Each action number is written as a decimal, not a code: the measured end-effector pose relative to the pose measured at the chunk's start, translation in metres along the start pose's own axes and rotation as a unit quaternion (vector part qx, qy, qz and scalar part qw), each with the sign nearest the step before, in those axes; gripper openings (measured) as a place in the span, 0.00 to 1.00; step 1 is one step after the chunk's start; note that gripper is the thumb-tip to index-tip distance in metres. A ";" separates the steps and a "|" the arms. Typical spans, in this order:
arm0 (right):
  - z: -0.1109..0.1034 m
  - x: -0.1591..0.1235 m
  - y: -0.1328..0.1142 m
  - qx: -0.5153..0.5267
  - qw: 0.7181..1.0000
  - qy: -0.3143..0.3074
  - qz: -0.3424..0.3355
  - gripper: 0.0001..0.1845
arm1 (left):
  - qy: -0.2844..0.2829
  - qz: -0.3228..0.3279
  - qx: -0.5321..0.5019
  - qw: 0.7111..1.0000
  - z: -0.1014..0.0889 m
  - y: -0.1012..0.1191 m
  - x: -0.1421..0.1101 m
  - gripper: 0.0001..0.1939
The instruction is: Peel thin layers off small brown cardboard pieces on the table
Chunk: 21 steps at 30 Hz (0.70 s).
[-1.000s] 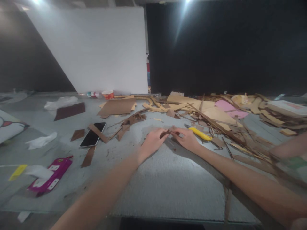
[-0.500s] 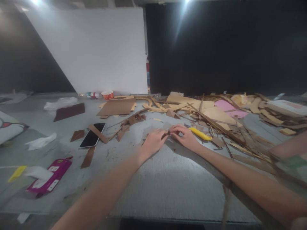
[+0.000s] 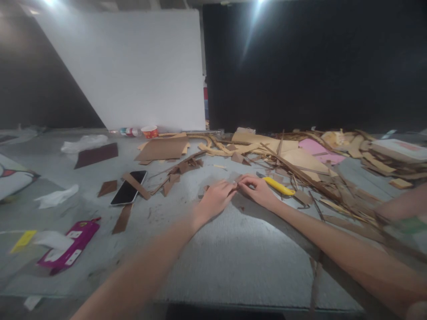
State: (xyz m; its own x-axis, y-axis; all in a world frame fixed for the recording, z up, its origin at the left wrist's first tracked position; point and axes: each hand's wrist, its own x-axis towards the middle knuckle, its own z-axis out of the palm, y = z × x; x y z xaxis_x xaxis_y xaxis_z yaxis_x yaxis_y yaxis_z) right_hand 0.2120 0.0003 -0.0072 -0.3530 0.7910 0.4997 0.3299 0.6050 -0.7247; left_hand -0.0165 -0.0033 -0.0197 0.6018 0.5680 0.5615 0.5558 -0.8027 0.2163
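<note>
Brown scrap [image 3: 237, 185] sits between our left hand [image 3: 216, 196] and right hand [image 3: 256, 190], equally near, fingers nearly closed, pinching it; its long axis we cannot tell.

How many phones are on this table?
1. The phone lies left of the left hand, with a brown strip across it. Another could be hidden under the scraps.

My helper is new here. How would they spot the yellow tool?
On the grey table, find the right hand. Just to its right lies a slim yellow tool with a dark tip. Its bright yellow sets it apart from the brown scraps nearby.
</note>
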 end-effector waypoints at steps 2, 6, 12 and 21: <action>0.002 -0.001 0.002 -0.017 1.000 0.014 -0.018 0.17 | 0.001 0.001 -0.002 1.000 0.000 0.001 0.000 0.11; 0.005 -0.003 0.007 -0.060 0.995 0.053 -0.051 0.11 | -0.006 -0.026 -0.011 1.000 -0.003 0.004 0.001 0.12; 0.005 -0.003 0.007 -0.082 0.992 0.070 -0.071 0.09 | -0.012 -0.053 -0.030 0.998 -0.006 0.006 0.002 0.12; 0.006 -0.007 0.018 -0.147 0.982 0.080 -0.091 0.06 | 0.014 -0.068 -0.048 0.996 -0.003 0.005 0.001 0.10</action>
State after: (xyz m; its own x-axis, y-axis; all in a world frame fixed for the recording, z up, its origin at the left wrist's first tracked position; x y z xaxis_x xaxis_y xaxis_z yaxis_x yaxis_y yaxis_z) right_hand 0.2150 0.0055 -0.0263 -0.2950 0.6566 0.6942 0.5205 0.7197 -0.4595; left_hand -0.0148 -0.0076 -0.0151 0.5072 0.6686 0.5437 0.5734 -0.7328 0.3663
